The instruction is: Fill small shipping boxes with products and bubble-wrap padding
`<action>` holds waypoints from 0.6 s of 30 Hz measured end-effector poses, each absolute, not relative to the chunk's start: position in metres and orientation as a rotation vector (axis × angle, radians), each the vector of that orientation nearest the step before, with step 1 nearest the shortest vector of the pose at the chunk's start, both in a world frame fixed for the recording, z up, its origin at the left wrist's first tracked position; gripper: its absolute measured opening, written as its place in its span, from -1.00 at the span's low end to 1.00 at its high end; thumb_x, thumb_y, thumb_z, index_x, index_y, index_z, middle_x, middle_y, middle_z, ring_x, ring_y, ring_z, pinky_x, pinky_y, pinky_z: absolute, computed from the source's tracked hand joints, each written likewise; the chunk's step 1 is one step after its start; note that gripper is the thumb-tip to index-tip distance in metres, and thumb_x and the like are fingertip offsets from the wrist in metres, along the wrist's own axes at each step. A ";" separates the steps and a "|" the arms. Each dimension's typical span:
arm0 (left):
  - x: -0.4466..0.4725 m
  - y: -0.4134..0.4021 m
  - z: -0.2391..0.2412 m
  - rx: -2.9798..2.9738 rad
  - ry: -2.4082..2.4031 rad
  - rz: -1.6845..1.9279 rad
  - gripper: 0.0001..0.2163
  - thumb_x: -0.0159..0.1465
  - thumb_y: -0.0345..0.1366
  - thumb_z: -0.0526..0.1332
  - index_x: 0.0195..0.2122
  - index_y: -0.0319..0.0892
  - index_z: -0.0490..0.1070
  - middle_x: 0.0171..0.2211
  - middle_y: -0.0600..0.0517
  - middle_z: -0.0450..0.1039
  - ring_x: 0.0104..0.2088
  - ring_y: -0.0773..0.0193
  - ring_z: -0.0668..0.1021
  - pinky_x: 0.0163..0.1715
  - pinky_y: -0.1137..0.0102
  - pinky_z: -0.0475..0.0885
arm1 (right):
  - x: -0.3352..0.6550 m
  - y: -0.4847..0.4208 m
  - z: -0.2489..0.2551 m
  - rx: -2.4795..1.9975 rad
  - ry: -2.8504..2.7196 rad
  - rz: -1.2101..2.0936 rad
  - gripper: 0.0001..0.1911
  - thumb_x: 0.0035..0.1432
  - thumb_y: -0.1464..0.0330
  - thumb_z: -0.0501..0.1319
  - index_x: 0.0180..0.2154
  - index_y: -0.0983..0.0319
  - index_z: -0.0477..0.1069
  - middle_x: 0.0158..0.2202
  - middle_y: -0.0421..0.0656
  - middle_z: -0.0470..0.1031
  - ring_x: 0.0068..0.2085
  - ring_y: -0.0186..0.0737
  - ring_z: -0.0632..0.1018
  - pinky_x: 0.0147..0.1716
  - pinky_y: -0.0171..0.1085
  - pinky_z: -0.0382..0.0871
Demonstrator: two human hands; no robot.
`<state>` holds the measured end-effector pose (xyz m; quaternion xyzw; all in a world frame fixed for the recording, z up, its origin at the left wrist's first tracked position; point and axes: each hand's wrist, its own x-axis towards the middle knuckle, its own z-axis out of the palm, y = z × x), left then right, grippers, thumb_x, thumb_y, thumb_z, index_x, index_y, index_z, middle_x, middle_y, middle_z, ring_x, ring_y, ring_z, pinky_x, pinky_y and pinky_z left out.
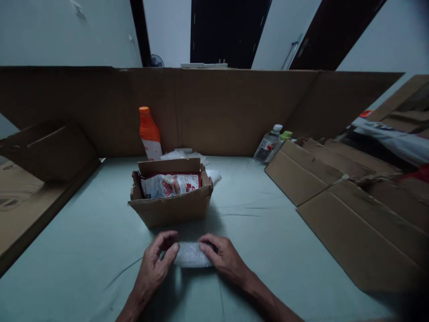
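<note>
Between my two hands is a small bundle of bubble wrap, low over the front of the table; what it wraps, if anything, cannot be made out. My left hand grips its left end, thumb on the near side and fingers curled behind. At the right end, my right hand pinches it in the same way. Just beyond the hands stands an open cardboard box, its flaps up. Inside lies a printed food packet in white, blue and red.
Behind the box stand an orange-topped bottle and crumpled bubble wrap. A clear water bottle leans at the back right. Cardboard boxes line the right side, and more cardboard the left. A cardboard wall closes the back.
</note>
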<state>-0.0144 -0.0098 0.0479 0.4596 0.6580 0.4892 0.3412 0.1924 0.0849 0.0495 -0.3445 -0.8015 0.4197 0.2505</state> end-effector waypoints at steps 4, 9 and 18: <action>-0.023 -0.007 0.029 1.333 1.821 1.173 -0.60 0.17 -0.08 0.28 -0.04 -0.19 0.49 -0.08 -0.16 0.59 -0.08 0.03 0.62 -0.05 0.20 0.53 | 0.189 0.115 0.042 -1.034 -2.252 1.049 -0.78 0.23 0.41 0.14 -0.23 0.21 0.58 -0.30 -0.13 0.64 -0.30 -0.17 0.60 -0.33 -0.29 0.39; -0.028 -0.001 0.003 1.559 1.843 1.143 -0.63 0.18 -0.22 0.25 0.01 -0.19 0.50 -0.11 -0.14 0.63 -0.16 0.11 0.67 -0.16 0.32 0.60 | 0.178 0.125 0.037 -1.014 -2.397 1.094 -0.75 0.22 0.43 0.11 -0.23 0.23 0.59 -0.28 -0.10 0.64 -0.27 -0.16 0.61 -0.26 -0.28 0.41; -0.034 0.003 -0.023 1.645 1.887 1.198 -0.68 0.23 -0.37 0.18 -0.04 -0.01 0.58 -0.10 0.02 0.65 -0.14 0.19 0.68 -0.10 0.44 0.57 | 0.181 0.130 0.010 -0.834 -2.346 0.932 -0.69 0.24 0.31 0.15 -0.04 0.21 0.54 -0.10 0.00 0.60 -0.07 -0.01 0.57 0.01 -0.10 0.45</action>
